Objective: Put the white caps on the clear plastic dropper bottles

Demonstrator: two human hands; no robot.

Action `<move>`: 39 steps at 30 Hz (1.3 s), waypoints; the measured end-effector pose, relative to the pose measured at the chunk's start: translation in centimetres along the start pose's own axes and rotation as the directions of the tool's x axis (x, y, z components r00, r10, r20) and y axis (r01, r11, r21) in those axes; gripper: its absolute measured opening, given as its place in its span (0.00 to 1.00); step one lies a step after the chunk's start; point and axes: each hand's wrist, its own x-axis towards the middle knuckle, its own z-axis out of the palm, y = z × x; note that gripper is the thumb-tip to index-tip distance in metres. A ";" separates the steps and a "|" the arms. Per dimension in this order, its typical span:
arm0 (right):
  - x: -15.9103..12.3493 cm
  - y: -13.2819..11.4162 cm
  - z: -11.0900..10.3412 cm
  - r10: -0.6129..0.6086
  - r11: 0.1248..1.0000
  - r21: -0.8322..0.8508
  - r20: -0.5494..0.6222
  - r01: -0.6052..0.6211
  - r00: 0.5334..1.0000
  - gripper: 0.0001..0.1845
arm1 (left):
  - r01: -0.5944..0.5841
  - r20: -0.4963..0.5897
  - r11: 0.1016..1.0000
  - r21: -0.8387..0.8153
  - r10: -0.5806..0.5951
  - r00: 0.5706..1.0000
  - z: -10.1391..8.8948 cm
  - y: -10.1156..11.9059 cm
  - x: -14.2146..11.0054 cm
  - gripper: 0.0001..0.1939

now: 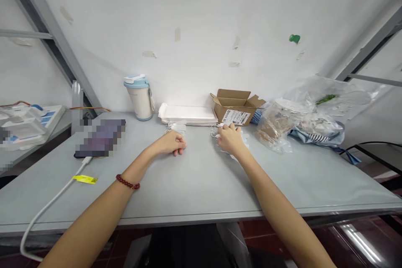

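Note:
My left hand [172, 143] rests on the grey table with its fingers curled in, and nothing shows between them. Just behind it lies a small heap of clear packets with thin white strings [177, 126]. My right hand [231, 137] is over a second heap of clear packets with white strings [245, 138], its fingers bent down and closed among them. The fingertips are partly hidden, so exactly what they pinch is hard to see. A stack of flat white packs [190, 114] lies behind both hands, beside an open cardboard box [235, 106].
A cream tumbler with a blue lid [140, 98] stands at the back left. Nearer lies a blurred-out phone [102, 138] on a white charging cable [53, 201]. Clear plastic bags [279, 123] and blue cloth [314, 138] occupy the right. The table's front edge [188, 220] crosses below my arms.

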 end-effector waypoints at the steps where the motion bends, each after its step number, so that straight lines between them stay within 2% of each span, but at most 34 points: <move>1: 0.0 -0.1 0.1 -0.004 1.000 -0.005 -0.004 0.004 1.000 0.14 | -0.002 -0.004 1.000 0.000 0.002 1.000 0.1 0.1 0.0 0.10; 7: 0.2 -0.4 0.1 -0.040 0.999 0.020 -0.037 0.041 0.998 0.15 | -0.008 -0.035 0.998 -0.056 0.006 0.999 0.3 0.3 0.0 0.10; 9: 0.4 -0.6 -0.1 -0.027 0.997 0.063 -0.139 0.036 0.990 0.15 | -0.012 -0.006 0.990 -0.144 0.011 1.000 0.3 0.4 0.0 0.12; 12: 0.5 -1.0 -0.3 0.037 0.978 0.208 -0.338 0.036 0.940 0.16 | -0.030 0.066 0.954 -0.298 0.052 0.996 0.1 0.8 -0.3 0.14; 15: 0.3 -1.8 -0.5 0.080 0.886 0.448 -0.410 0.124 0.909 0.14 | -0.055 0.022 0.921 -0.386 0.069 0.997 0.1 1.2 -0.5 0.19; 18: -0.1 -2.9 -0.8 0.060 0.680 0.706 -0.325 0.200 0.944 0.12 | -0.096 -0.114 0.897 -0.431 0.052 0.992 0.3 1.5 -0.5 0.25; 20: -0.4 -3.5 -1.1 0.034 0.537 0.824 -0.236 0.181 0.971 0.12 | -0.113 -0.176 0.891 -0.440 0.038 0.984 0.4 1.7 -0.4 0.26; 23: -0.8 -4.0 -1.7 -0.008 0.390 0.913 -0.123 0.117 0.992 0.11 | -0.076 -0.185 0.897 -0.435 -0.007 0.983 0.5 1.9 -0.4 0.24; 27: -0.7 -4.1 -2.1 -0.040 0.252 0.967 -0.040 0.049 0.998 0.11 | -0.033 -0.150 0.916 -0.400 -0.030 0.988 0.4 1.9 -0.4 0.20; 30: -0.6 -3.9 -1.9 -0.010 0.191 0.982 -0.005 0.006 1.000 0.12 | -0.039 -0.142 0.918 -0.395 -0.019 0.990 0.3 1.8 -0.4 0.19; 34: -0.5 -3.9 -1.7 0.017 0.159 0.987 0.016 -0.019 1.000 0.12 | -0.061 -0.176 0.907 -0.416 -0.015 0.984 0.5 1.8 -0.4 0.19; 39: -0.9 -4.1 -1.9 -0.017 0.214 0.976 -0.028 0.031 0.999 0.13 | -0.065 -0.253 0.897 -0.438 -0.053 0.966 0.8 1.9 -0.2 0.20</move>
